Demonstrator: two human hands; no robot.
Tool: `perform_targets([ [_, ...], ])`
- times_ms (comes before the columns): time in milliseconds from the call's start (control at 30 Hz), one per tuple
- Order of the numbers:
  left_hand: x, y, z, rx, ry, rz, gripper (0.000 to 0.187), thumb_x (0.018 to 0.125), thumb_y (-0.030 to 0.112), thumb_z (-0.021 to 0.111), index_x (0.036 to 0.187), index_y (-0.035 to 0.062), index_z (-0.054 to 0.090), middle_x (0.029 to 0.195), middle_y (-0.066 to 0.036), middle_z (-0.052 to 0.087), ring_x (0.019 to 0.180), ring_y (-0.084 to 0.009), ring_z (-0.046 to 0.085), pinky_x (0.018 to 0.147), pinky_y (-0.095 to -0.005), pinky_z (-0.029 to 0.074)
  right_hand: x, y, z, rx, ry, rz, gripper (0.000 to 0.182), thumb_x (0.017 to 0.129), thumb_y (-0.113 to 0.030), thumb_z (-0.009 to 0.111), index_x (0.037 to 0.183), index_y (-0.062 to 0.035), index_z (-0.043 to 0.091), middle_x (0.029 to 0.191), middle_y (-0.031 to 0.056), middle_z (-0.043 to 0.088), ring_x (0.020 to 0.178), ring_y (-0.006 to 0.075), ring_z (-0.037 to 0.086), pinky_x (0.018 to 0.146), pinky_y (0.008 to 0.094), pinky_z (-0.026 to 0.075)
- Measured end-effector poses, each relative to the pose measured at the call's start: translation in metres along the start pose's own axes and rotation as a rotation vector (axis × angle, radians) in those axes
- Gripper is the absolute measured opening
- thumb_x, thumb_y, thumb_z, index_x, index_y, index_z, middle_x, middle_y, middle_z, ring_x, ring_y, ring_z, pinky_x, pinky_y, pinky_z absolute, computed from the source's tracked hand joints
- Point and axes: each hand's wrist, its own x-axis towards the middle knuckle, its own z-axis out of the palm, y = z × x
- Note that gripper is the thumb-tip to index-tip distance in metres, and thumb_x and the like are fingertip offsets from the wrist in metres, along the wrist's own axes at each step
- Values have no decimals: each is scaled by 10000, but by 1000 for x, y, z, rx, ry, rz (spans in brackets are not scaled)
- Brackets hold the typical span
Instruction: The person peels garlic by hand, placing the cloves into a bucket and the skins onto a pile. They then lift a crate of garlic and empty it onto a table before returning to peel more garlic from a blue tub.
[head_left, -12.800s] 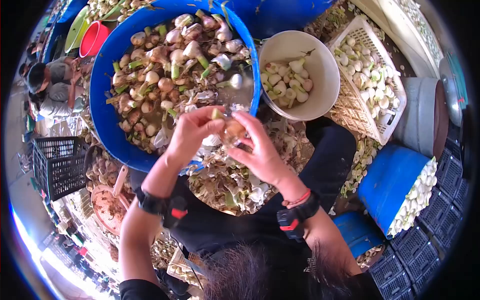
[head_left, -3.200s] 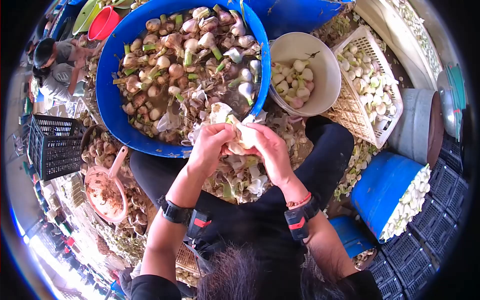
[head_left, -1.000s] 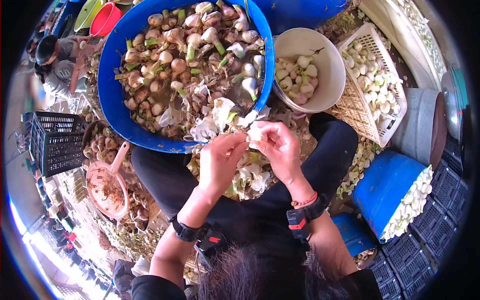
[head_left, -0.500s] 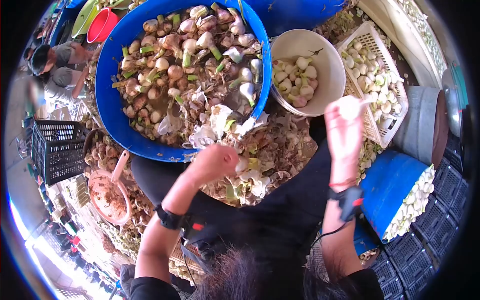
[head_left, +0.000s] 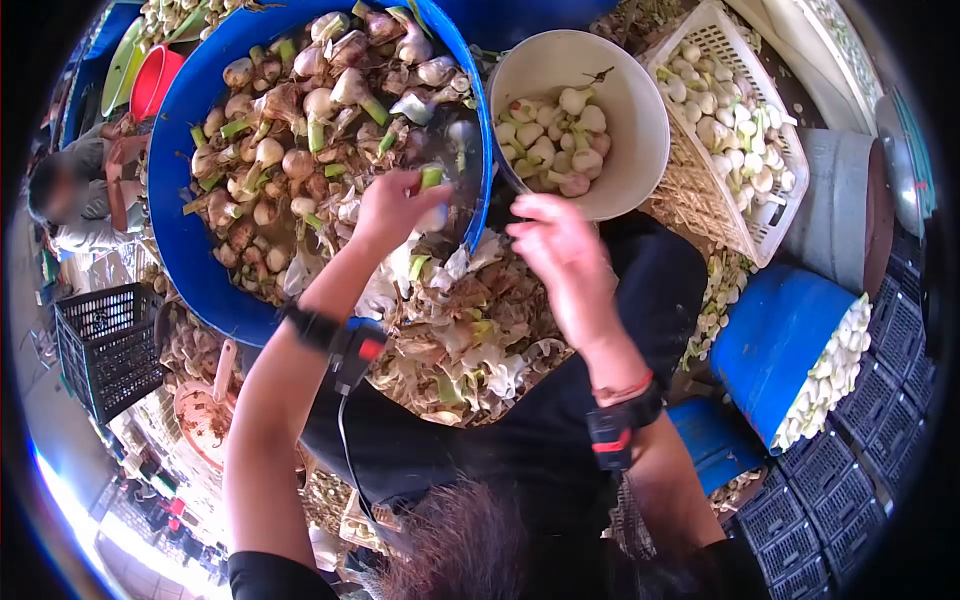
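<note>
Peel-strewn floor [head_left: 470, 350] beneath fingers [head_left: 545, 207] | garlic bulb [head_left: 431, 178] pinched by left hand [head_left: 390, 213]; right hand [head_left: 570, 265] spread | could be dropped if slippery

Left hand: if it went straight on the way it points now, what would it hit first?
Probably the green garlic stem right at the tips of the left hand, perhaps touching; one view leaves depth unclear.
</note>
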Motion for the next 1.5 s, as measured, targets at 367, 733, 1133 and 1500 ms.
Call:
perform_targets([
  [367, -136, 51, -18, -774, 137, -61, 140, 827, 97, 580, 853, -41, 587, 770, -66, 642, 689, -78, 588, 603, -227, 479, -44, 7, 65, -682, -160, -378, 602, 690, 21, 697, 1247, -71, 489, 1157, 165, 462, 1019, 324, 531, 845, 363, 465],
  [733, -144, 53, -14, -1218, 41, -202, 151, 802, 34, 495, 853, -52, 607, 763, -61, 618, 693, -94, 585, 626, -211, 480, -54, 18, 58, -196, -107, -170, 589, 700, 46, 706, 1238, -64, 495, 1086, 68, 470, 1009, 171, 530, 829, 272, 478],
  [1133, -139, 49, -4, -1381, -27, -208, 155, 777, -28, 467, 860, -17, 596, 788, -59, 628, 645, -108, 602, 606, -217, 507, -49, 12, 37, 572, -263, 448, 536, 917, -407, 453, 1339, -98, 334, 1223, 91, 489, 1056, 184, 537, 890, 309, 456],
  [1500, -148, 70, -9, -808, 29, -38, 106, 779, 41, 590, 843, 31, 506, 630, 1, 516, 443, -32, 429, 375, -185, 306, -53, 13, 31, 32, -540, 162, 962, 784, -205, 685, 1438, -113, -15, 1357, 70, 201, 1255, 182, 274, 1003, 360, 324],
])
